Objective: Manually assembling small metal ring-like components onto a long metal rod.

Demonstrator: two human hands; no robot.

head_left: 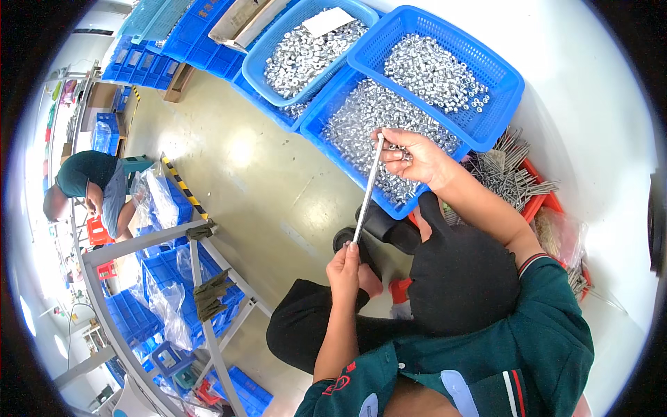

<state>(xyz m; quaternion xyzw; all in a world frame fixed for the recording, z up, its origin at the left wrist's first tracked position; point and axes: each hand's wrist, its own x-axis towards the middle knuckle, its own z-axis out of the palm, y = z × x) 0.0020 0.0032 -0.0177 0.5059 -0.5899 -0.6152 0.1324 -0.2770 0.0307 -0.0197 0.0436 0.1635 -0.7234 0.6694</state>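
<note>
A long, thin silver metal rod (369,187) slants between my two hands above my lap. My left hand (343,274) pinches its lower end between thumb and fingers. Up by the bins, my right hand (419,158) is closed round the upper end, its thumb and forefinger at the tip. Some small shiny metal pieces seem to show by its curled fingers, too small to make out. Under that hand is a blue bin (332,157) filled with small silver metal fittings. A blue perforated basket (501,78) of similar short, ring-like pieces rests across its far side.
Another light-blue basket (253,69) of metal pieces stands to the left, with a paper slip (327,22) on top. Red crates of metal rods (511,170) sit at right. A metal frame rack (149,240) and blue crates (130,316) stand left. Further off, a person (97,177) sits bent over.
</note>
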